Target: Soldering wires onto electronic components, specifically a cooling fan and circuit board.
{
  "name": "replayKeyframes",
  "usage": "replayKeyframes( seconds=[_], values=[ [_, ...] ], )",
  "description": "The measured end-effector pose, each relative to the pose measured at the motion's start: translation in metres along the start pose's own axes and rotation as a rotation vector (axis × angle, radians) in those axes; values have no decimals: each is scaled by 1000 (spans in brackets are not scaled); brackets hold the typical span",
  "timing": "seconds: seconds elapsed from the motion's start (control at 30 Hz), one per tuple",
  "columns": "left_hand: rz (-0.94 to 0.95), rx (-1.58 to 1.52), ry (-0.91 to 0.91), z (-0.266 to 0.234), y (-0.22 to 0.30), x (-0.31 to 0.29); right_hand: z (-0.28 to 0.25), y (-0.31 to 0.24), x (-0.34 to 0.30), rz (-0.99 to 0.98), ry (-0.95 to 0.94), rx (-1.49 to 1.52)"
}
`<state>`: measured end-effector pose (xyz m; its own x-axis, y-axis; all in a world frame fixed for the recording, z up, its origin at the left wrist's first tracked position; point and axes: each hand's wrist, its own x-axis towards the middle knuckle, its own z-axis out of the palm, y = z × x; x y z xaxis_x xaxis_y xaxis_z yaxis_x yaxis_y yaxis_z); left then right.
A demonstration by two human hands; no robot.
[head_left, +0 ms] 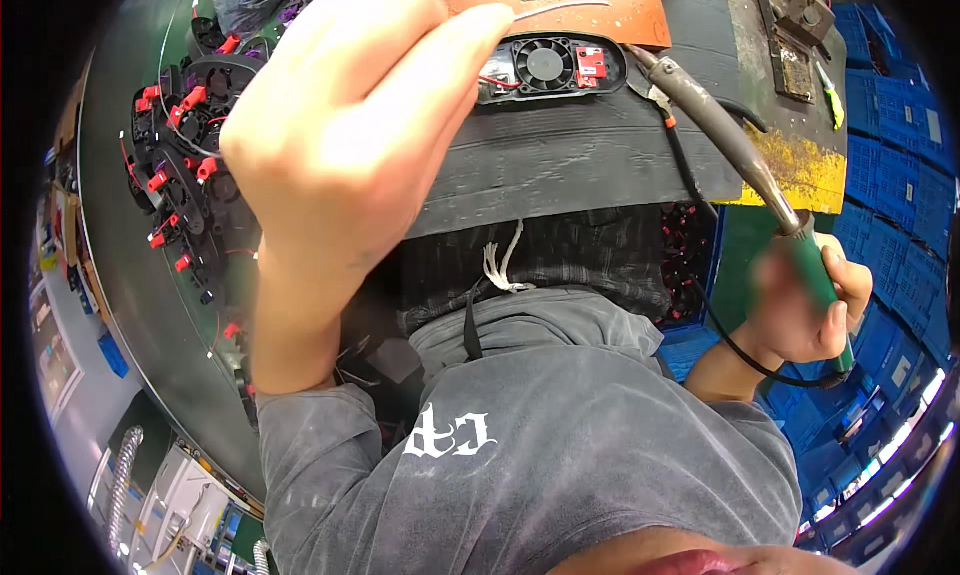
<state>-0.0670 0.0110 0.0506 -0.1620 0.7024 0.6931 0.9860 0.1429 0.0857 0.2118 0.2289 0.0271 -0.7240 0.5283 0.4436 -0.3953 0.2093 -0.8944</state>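
Observation:
My left hand (350, 115) is pinched on a thin silver solder wire (565, 8), which points right over the bench. Just under the wire lies a black plastic casing (560, 96) with a small black fan (545, 63), a red circuit board (592, 63) and red leads. The hand covers the casing's left end. My right hand (805, 300) grips the green handle of a soldering iron (725, 125). Its long metal barrel slants up and left, and the tip is beside the casing's right end; whether they touch, I cannot tell.
An orange-brown board (640, 15) lies behind the casing on the dark bench (560, 165). Cutters (660, 105) rest under the iron. A metal fixture (795, 55) stands at the right. Black fan casings with red connectors (180, 165) crowd the left. Blue crates (900, 175) are stacked far right.

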Motion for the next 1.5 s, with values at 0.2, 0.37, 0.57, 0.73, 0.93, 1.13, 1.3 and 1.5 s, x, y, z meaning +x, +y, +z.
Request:
replayKeyframes(
  seconds=[0.2, 0.37, 0.57, 0.73, 0.93, 1.13, 1.3, 1.5],
  values=[
    [-39, -2, -260, 3, 8, 14, 11, 3, -4, 62, 69, -31],
    [-60, 36, -319, 12, 10, 8, 18, 8, -4, 124, 101, 13],
    [-37, 34, -287, 18, 8, 6, 20, 11, -3, 107, 96, 26],
    [-56, 44, -303, 20, 9, 5, 23, 9, -6, 163, 168, -27],
    [-64, 12, -305, 22, 10, 6, 20, 14, -8, 137, 130, -1],
    [-70, -5, -326, 21, 12, 8, 24, 11, -7, 139, 107, -2],
    [-85, -1, -363, 23, 13, 9, 21, 12, -8, 126, 88, -23],
    [-72, 15, -377, 21, 13, 8, 23, 10, -10, 118, 94, -56]
  ],
)
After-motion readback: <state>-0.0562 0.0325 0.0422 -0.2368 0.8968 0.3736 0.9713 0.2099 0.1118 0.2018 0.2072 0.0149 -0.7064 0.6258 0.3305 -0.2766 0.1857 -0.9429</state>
